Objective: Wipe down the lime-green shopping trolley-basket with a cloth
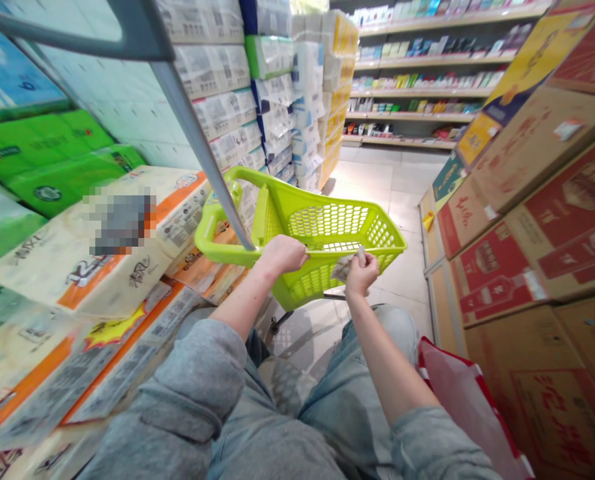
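Observation:
A lime-green plastic shopping basket cart (327,207) with perforated sides stands in front of me, its basket showing nothing inside that I can make out. My left hand (284,253) is closed around the near rim of the basket, close to the grey metal pole (202,140) of its handle. Beside the same rim, farther right, my right hand (361,272) is closed on a crumpled greyish-beige cloth (344,267). The cloth lies against the outer side of the rim.
Packs of tissue (127,233) are piled at the left, with taller stacks (217,80) behind. Cardboard cartons (517,247) line the right side. A red-and-white bag (464,400) is by my right arm. Stocked shelves (427,60) stand at the aisle's far end.

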